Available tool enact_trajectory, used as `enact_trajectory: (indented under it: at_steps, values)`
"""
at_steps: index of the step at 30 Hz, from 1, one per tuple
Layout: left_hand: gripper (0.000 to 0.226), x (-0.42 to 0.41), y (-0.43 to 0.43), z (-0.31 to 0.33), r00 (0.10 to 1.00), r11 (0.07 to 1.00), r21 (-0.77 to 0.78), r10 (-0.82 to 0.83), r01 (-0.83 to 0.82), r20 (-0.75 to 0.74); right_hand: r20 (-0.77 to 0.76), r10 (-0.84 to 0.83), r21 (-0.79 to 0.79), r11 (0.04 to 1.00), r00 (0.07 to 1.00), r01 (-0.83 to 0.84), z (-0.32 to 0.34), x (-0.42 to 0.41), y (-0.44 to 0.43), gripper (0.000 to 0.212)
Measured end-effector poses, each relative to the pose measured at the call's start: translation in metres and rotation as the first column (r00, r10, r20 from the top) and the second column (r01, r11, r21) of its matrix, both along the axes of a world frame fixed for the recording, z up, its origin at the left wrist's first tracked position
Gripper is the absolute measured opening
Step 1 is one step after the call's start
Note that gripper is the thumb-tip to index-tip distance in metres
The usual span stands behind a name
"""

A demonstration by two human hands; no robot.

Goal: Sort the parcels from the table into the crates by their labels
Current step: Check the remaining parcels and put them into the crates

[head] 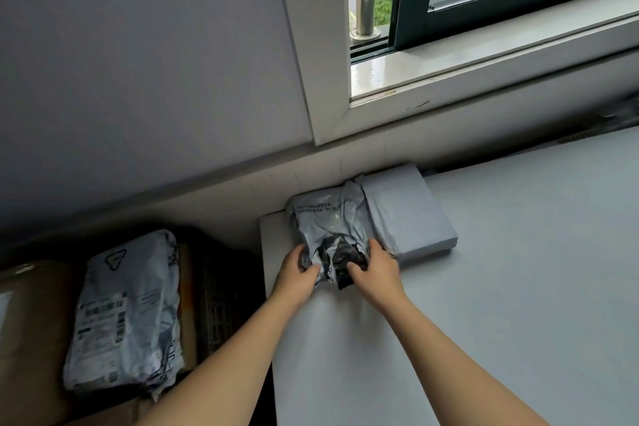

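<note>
As two hands [297,273] [378,270] hold one, three parcels [325,228] [408,214] [128,315]

All that shows of the person is a pair of arms, bare all the way from the hands to the bottom edge of the frame, where the picture cuts them off near the elbow. The left forearm [221,356] comes in at the lower middle and the right forearm [449,349] at the lower right, both slim and smooth, the wrists uncovered. The left hand [299,270] and right hand [377,266], just below the centre, are bare as well, the nails too small and blurred to make out.
</note>
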State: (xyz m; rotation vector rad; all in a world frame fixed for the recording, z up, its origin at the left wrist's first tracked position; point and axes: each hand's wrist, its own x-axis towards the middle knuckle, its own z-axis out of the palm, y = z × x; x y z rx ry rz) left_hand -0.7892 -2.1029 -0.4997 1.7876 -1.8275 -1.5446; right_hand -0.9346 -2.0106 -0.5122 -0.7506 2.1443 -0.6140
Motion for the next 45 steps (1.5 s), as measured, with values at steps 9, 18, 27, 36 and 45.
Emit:
enact_trajectory:
  at_steps: [9,18,27,36,45]
  values:
    - [0.058,0.020,0.025,-0.007,0.996,0.998,-0.064,-0.022,0.028,0.087,0.027,-0.024,0.039,0.999,0.999,0.023,-0.002,0.010,0.024,0.066]
    - [0.057,0.044,0.040,-0.012,0.985,0.994,-0.051,-0.083,0.092,0.151,-0.019,0.020,0.095,0.995,1.000,-0.018,-0.005,0.034,0.045,0.064]
    - [0.052,0.085,0.065,-0.013,0.988,0.994,0.004,-0.107,0.108,0.112,-0.168,0.000,0.109,0.994,0.986,0.019,-0.001,0.077,0.079,0.051]
    - [0.047,0.143,0.075,0.005,0.985,0.983,0.065,-0.172,0.172,-0.006,-0.066,-0.155,0.081,0.984,0.986,0.160,0.014,0.145,0.100,0.036]
    - [0.032,0.212,0.048,0.082,0.955,0.982,-0.064,-0.186,0.176,-0.232,0.016,-0.360,-0.191,0.915,0.933,0.356,0.097,0.222,0.088,0.028]
